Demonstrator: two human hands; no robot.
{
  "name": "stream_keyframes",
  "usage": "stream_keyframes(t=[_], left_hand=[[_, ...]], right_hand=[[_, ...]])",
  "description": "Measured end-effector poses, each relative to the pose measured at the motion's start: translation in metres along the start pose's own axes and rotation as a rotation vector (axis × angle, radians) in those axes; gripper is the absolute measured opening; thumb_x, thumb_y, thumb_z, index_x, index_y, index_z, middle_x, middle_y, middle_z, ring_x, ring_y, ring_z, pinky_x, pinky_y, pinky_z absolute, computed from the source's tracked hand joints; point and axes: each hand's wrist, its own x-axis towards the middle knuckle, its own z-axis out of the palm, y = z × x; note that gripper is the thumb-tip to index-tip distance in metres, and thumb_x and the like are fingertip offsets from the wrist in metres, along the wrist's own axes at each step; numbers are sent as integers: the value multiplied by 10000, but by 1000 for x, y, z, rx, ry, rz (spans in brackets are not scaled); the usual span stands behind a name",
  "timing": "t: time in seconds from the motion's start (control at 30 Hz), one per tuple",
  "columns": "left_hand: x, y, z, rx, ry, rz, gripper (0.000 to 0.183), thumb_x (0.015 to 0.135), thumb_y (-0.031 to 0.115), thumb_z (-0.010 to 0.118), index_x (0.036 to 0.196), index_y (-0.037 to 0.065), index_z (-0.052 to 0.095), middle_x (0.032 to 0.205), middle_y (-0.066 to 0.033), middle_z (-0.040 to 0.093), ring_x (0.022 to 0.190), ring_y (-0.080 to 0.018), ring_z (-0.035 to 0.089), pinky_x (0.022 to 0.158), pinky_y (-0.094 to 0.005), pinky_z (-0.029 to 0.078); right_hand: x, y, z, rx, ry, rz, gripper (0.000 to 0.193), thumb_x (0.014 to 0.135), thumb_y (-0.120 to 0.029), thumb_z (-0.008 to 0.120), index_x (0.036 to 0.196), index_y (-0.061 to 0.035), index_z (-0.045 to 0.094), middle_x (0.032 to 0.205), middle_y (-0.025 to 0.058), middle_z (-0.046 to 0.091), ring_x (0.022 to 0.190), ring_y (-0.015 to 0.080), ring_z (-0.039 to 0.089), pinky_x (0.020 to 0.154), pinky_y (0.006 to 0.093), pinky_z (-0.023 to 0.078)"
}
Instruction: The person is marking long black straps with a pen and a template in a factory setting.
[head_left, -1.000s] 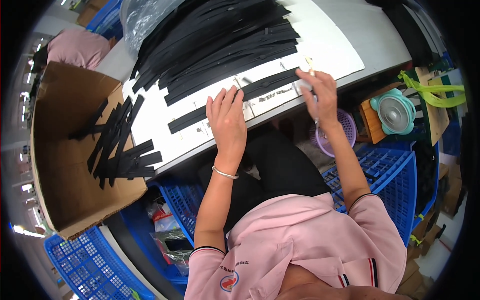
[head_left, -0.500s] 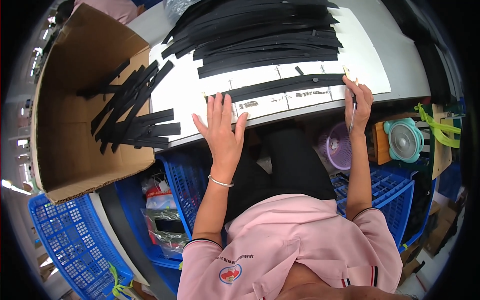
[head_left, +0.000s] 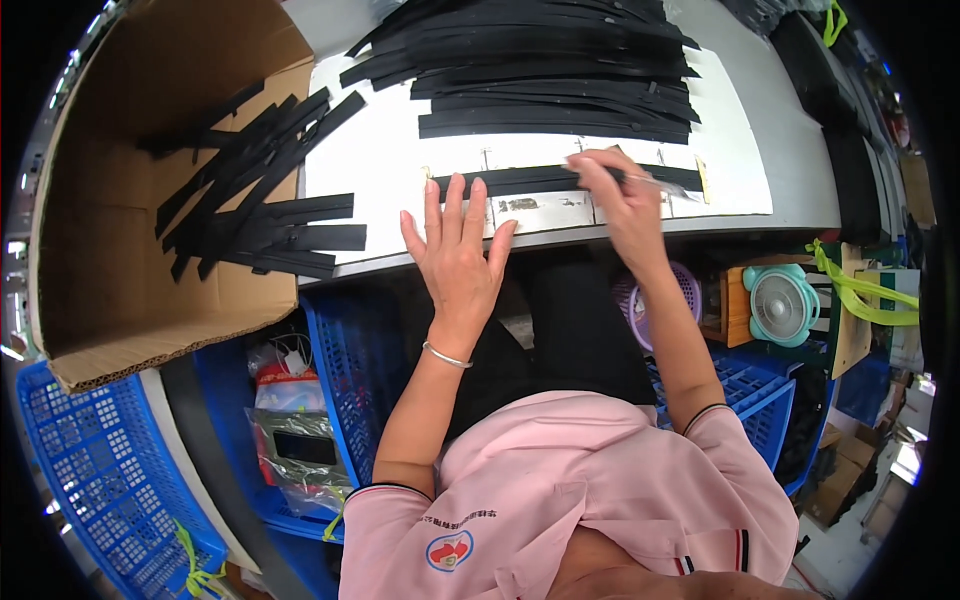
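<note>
One long flat black strip [head_left: 530,180], looking like a zipper tape, lies across a white marked board [head_left: 385,150]. My left hand [head_left: 458,255] is spread flat, its fingertips pressing on the strip's left end. Over the strip's middle-right part is my right hand [head_left: 630,205], fingers bent and a little blurred. It holds a thin, pale pen-like tool [head_left: 655,182] that points off to the right; its exact kind is unclear. Beyond the strip, many similar black strips [head_left: 555,60] are stacked on the board.
An open cardboard box [head_left: 90,230] stands at the left, more black strips [head_left: 265,215] spilling from it onto the board. Below the table edge are blue plastic baskets [head_left: 95,470], a purple basket [head_left: 685,290] and a small teal fan [head_left: 783,305].
My right hand has moved left, from the strip's right end to above its middle, tool still in it. My left hand stays at the left end. The whole view has shifted slightly.
</note>
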Motion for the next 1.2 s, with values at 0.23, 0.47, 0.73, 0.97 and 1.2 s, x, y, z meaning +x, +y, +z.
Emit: stream_keyframes(t=[0.23,0.47,0.73,0.97,1.2], left_hand=[[1,5,3,-52,39,-23,567,912,355,775,1404,105,644,1506,-106,563,1478,-351,417,1212,-610,168],[-1,2,2,-43,54,-15,570,917,377,754,1393,84,637,1486,-117,559,1460,-371,424,1193,-629,196],[0,3,3,-28,50,-15,583,911,384,761,1394,82,636,1485,-114,560,1463,-361,422,1194,-627,196],[0,3,3,-15,33,-16,583,908,386,766,1391,83,644,1483,-115,563,1461,-354,427,1193,-627,194],[1,5,2,-6,27,-19,574,912,383,764,1387,82,649,1473,-115,568,1452,-355,434,1189,-622,195]], right_hand=[[22,22,68,74,-98,16,226,988,-113,669,912,95,719,963,71,764,718,125,685,642,264,519],[21,19,72,-33,-125,-41,198,983,-124,683,943,64,733,989,84,772,719,152,710,643,281,530],[19,29,75,-116,-83,-173,233,1001,-157,693,967,68,743,944,57,762,741,92,683,656,241,529],[19,24,63,45,-271,22,243,1006,-115,667,881,85,727,881,45,753,647,63,582,579,237,457],[19,27,64,-87,-276,-60,218,991,-107,671,904,86,722,857,51,751,641,66,597,579,239,470]])
